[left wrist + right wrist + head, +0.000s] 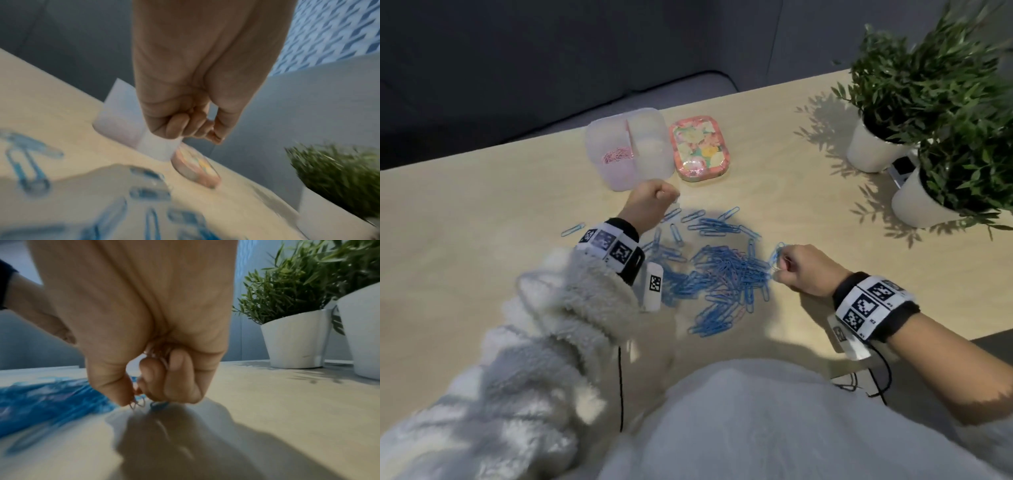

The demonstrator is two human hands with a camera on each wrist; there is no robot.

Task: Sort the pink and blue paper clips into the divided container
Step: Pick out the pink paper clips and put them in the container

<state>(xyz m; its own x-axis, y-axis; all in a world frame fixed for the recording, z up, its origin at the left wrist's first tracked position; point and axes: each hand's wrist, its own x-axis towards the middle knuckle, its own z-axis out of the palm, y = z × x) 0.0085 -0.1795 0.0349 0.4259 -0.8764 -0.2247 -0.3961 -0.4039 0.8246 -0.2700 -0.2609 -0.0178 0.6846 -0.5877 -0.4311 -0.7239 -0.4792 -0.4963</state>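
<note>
The right hand [144,337] is pinching a few paper clips [137,402] at the pile [726,274], while the left hand [650,202], fingers curled with any contents hidden, is hovering beside the divided container [626,150], pink clips [618,157] lying in its left compartment.

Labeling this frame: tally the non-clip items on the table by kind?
Divided container: 1
Floral tin: 1
Potted plants: 2, one further back, one nearer
Total: 4
A small dark-and-white item sits between the pots; I can't identify it, so it's not counted.
</note>
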